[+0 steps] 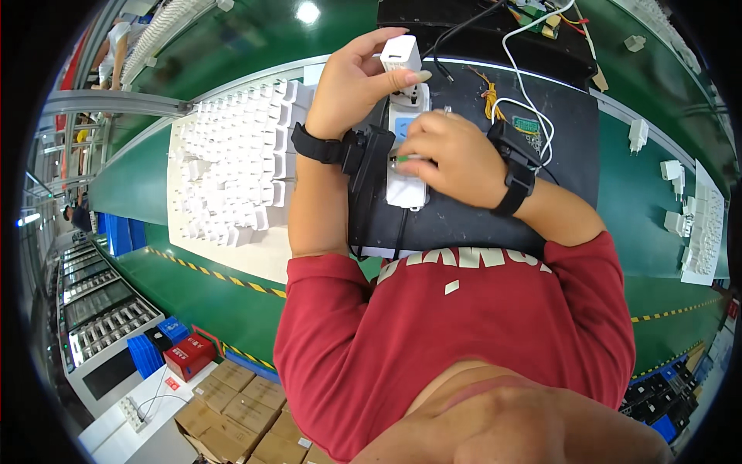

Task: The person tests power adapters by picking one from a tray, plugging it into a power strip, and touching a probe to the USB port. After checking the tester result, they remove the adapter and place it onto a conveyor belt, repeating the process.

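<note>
My left hand [352, 81] is closed round a white USB charger [400, 52], its port face turned up, at the far end of a white power strip [407, 189]. Fingers bent, my right hand [452, 151] is pinched over the strip's near half. A small green bit shows between its thumb and fingers, but what it belongs to is hidden. Part of the strip, with a blue patch [403, 126] and a socket near the charger, shows between my hands. The strip lies on a black mat [471, 224].
Many white chargers [239, 147] stand in rows on a pale board to the left. Right of my hands lie a yellow wire bundle [490, 97], a white cable [519, 62] and a green circuit board [527, 124]. More chargers [676, 178] sit far right.
</note>
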### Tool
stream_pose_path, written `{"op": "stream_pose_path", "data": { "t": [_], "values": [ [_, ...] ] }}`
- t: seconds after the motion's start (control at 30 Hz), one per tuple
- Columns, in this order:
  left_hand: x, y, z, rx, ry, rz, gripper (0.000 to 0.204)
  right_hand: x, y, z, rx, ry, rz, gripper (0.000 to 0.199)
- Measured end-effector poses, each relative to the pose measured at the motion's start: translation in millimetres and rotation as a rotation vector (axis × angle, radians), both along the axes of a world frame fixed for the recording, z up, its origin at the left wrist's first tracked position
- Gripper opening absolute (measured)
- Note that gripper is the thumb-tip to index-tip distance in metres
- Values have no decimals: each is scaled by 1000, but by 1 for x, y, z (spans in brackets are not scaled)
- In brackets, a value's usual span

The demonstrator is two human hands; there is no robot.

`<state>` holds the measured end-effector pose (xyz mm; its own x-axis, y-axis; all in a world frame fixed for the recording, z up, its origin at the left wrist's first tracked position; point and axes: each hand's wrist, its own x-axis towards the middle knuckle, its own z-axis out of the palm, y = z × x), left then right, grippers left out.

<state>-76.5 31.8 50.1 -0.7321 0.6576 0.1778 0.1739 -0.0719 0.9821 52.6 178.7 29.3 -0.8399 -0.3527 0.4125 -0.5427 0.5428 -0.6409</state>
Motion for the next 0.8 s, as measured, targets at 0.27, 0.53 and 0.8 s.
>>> {"op": "stream_pose_path", "data": {
  "t": [0.27,0.53,0.8],
  "values": [
    [16,7,-2,-278,311,98,56,-12,35,38,-473,-89,-255,16],
    [15,9,-4,-231,448,136,52,-46,21,31,-300,72,-311,17],
    [15,9,-5,-276,495,148,51,-47,22,36,-166,66,-325,13]
  ]
}}
